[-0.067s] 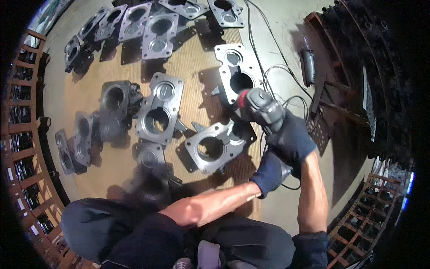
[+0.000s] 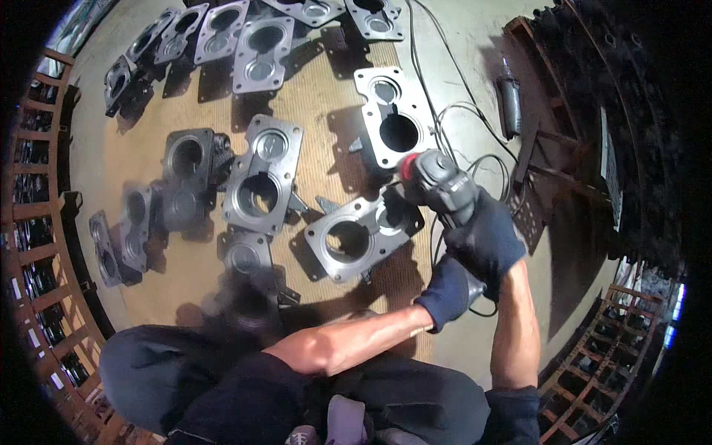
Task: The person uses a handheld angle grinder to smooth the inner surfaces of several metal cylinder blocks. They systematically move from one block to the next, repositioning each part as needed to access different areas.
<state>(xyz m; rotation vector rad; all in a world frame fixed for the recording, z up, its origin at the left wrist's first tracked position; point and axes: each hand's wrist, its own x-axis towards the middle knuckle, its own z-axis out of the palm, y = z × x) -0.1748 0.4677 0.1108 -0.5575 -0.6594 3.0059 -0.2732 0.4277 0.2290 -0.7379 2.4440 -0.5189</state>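
Observation:
Both my hands, in dark blue gloves, are closed around an angle grinder (image 2: 443, 180) with a black body and a red part at its head. My right hand (image 2: 486, 231) wraps the body just behind the head. Lower down, my left hand (image 2: 446, 291) grips the rear end. The grinder's head is over the right end of a tilted metal flange casting (image 2: 345, 276), partly hiding it; whether the disc touches metal I cannot tell. Just beyond stands another two-holed flange casting (image 2: 377, 152), brightly lit. Left of these is a similar casting (image 2: 239, 200).
Several more castings (image 2: 259, 44) line the far side of the cardboard sheet (image 2: 319, 96). Black cables (image 2: 415, 63) run along the right. A grey cylindrical tool (image 2: 510, 107) lies on the floor beyond them. Rusty racks (image 2: 37, 256) border the left and right.
The grinder's head has shifted slightly right and toward me, with both hands still on it. The castings appear slightly higher in the view.

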